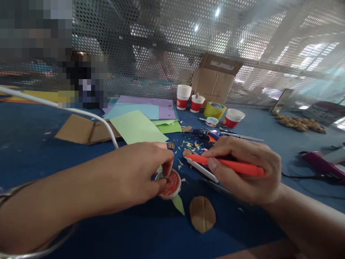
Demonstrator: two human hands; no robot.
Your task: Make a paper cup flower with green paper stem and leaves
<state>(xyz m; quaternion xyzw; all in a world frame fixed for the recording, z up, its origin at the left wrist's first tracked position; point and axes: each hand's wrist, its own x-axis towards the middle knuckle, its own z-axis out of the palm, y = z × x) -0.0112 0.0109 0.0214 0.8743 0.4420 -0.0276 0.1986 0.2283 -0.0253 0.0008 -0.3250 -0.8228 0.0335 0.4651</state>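
Observation:
My right hand [242, 169] is wrapped round an orange marker [231, 166], its tip pointing left over a long white-edged strip [202, 169]. Thumb and fingers of my left hand [151, 169] are pinched together at a small round tub [171, 185] with a red face and pale rim. What sits between those fingertips is small, dark and mostly hidden. A pale green leaf-shaped paper piece [178, 204] sticks out from under the tub. An oval cardboard piece [202, 214] lies on the blue table [121, 230] to the right of it.
Behind my hands are coloured paper sheets [138, 126], folded cardboard [78, 130], paper scraps [192, 144] and a blue-handled tool [207, 133]. Paper cups [183, 97] and yellow tape [214, 109] stand farther back. A white cable [81, 110] crosses the left; a purple tool [323, 163] lies right.

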